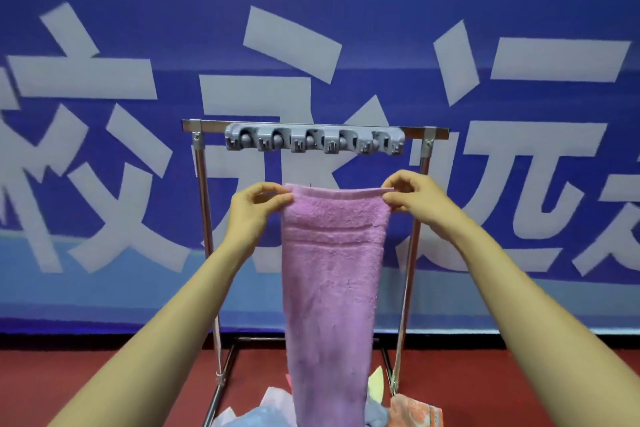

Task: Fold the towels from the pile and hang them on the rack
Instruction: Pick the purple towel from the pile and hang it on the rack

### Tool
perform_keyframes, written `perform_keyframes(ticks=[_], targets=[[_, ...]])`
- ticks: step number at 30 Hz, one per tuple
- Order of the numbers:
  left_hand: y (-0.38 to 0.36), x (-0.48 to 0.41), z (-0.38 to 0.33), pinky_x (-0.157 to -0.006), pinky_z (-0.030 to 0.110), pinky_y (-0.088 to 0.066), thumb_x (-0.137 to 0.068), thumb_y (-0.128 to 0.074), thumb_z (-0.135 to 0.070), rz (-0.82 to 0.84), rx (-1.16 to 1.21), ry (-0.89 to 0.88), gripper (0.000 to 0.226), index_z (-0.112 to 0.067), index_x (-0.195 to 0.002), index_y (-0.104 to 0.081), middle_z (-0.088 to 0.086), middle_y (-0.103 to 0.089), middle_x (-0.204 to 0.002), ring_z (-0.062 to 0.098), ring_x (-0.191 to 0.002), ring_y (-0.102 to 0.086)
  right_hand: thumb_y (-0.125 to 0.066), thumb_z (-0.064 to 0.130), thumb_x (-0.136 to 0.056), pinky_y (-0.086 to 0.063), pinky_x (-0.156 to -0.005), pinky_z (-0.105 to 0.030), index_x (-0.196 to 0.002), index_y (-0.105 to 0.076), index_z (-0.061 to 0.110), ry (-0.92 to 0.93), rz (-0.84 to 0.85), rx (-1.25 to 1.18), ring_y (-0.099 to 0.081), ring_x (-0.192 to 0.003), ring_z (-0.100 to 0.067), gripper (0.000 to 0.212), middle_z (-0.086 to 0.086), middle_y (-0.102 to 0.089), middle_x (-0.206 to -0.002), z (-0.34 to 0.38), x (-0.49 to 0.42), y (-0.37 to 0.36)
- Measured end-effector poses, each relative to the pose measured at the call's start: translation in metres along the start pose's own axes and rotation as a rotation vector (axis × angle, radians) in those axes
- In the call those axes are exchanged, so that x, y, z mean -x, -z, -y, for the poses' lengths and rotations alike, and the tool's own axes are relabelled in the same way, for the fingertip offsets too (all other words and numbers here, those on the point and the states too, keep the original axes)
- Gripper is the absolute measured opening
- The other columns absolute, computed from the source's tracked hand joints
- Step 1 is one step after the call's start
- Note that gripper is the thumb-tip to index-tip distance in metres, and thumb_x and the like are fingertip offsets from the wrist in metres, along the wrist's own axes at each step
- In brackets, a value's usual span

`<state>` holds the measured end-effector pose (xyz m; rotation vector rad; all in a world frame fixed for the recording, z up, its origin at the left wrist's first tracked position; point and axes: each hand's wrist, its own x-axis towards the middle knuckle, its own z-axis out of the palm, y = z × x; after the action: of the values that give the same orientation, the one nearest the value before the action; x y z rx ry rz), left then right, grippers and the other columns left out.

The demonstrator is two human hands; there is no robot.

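Rack (202, 184) stands on the far side, its L post leftmost, w/ a grey clip strip (313, 141) on the top bar. L hand (258, 206) pinches the towel's top-left corner, thumb + fingers curled onto the hem. Lilac towel (332, 270) hangs between the two hands as a long narrow strip, near side of the rack and below its top bar, not on it yet. Its lower end drops toward the pile (266, 409) on the floor (can't tell if it touches, the frame cuts it off). R hand (412, 196) pinches the top-right corner the same way.

Handling, as I judge it: terry, so soft, light, no stiffness, and it sags wherever unsupported. The hemmed top edge is the best hold, approx where the fingers are. Not slippery, not fragile.

Room: the gap between the posts is wider than the towel, so there's clearance both sides. The top bar + clip strip above are the edges to clear, and the clips could snag loops. R post sits just right of R hand
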<state>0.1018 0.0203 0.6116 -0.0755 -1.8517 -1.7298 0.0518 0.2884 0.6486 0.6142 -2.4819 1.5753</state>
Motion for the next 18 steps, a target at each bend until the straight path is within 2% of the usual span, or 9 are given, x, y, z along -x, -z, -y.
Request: perform_keyframes(ticks=[2, 6, 10, 13, 16, 18], targets=[[-0.001, -0.001, 0.001, -0.075, 0.012, -0.051, -0.081, -0.071, -0.004, 0.021, -0.079, -0.007, 0.014, -0.002, -0.095, -0.072, 0.006, -0.072, -0.091, 0.013, -0.086, -0.066, -0.060, 0.003, -0.090, -0.057, -0.083, -0.031, -0.096, -0.062, 0.009, -0.019, 0.057, 0.050, -0.064, -0.089, -0.021, 0.009, -0.012, -0.066, -0.096, 0.002, 0.000, 0.002], [-0.008, -0.006, 0.006, -0.071, 0.005, -0.046, -0.089, -0.063, -0.005, -0.005, -0.254, -0.010, 0.011, -0.009, -0.096, -0.071, -0.001, -0.070, -0.092, 0.010, -0.089, -0.063, -0.057, 0.003, -0.090, -0.056, -0.083, -0.034, -0.102, -0.060, 0.012, 0.017, 0.222, 0.031, -0.062, -0.091, -0.026, 0.015, -0.017, -0.062, -0.102, 0.009, 0.004, 0.000], [-0.012, -0.009, 0.007, -0.078, 0.015, -0.047, -0.091, -0.063, -0.016, -0.013, -0.361, -0.011, 0.014, -0.013, -0.103, -0.069, -0.003, -0.069, -0.100, 0.011, -0.097, -0.063, -0.057, 0.003, -0.092, -0.056, -0.082, -0.028, -0.107, -0.069, 0.017, 0.115, 0.374, 0.017, -0.064, -0.099, -0.029, 0.023, -0.013, -0.065, -0.108, 0.021, 0.009, 0.001], [-0.015, -0.009, 0.004, -0.079, 0.016, -0.045, -0.075, -0.080, -0.036, 0.014, -0.331, 0.027, 0.042, -0.015, -0.109, -0.068, -0.005, -0.068, -0.102, 0.008, -0.097, -0.062, -0.060, 0.004, -0.091, -0.055, -0.082, -0.025, -0.102, -0.070, 0.008, 0.156, 0.372, 0.018, -0.066, -0.097, -0.024, 0.015, -0.012, -0.068, -0.104, 0.032, 0.012, 0.001], [-0.022, -0.009, -0.001, -0.083, 0.020, -0.044, -0.065, -0.085, -0.041, -0.003, -0.355, 0.039, 0.057, -0.017, -0.113, -0.065, -0.006, -0.064, -0.106, 0.009, -0.100, -0.059, -0.062, 0.003, -0.090, -0.055, -0.081, -0.022, -0.101, -0.069, 0.001, 0.181, 0.374, 0.012, -0.067, -0.093, -0.022, 0.013, -0.015, -0.070, -0.099, 0.042, 0.016, 0.000], [-0.027, -0.009, -0.003, -0.084, 0.021, -0.042, -0.063, -0.086, -0.042, -0.017, -0.347, 0.054, 0.064, -0.015, -0.116, -0.063, -0.006, -0.062, -0.110, 0.010, -0.103, -0.057, -0.064, 0.004, -0.089, -0.055, -0.082, -0.022, -0.101, -0.070, 0.002, 0.202, 0.384, 0.026, -0.068, -0.094, -0.022, 0.014, -0.014, -0.071, -0.099, 0.048, 0.017, -0.002]])
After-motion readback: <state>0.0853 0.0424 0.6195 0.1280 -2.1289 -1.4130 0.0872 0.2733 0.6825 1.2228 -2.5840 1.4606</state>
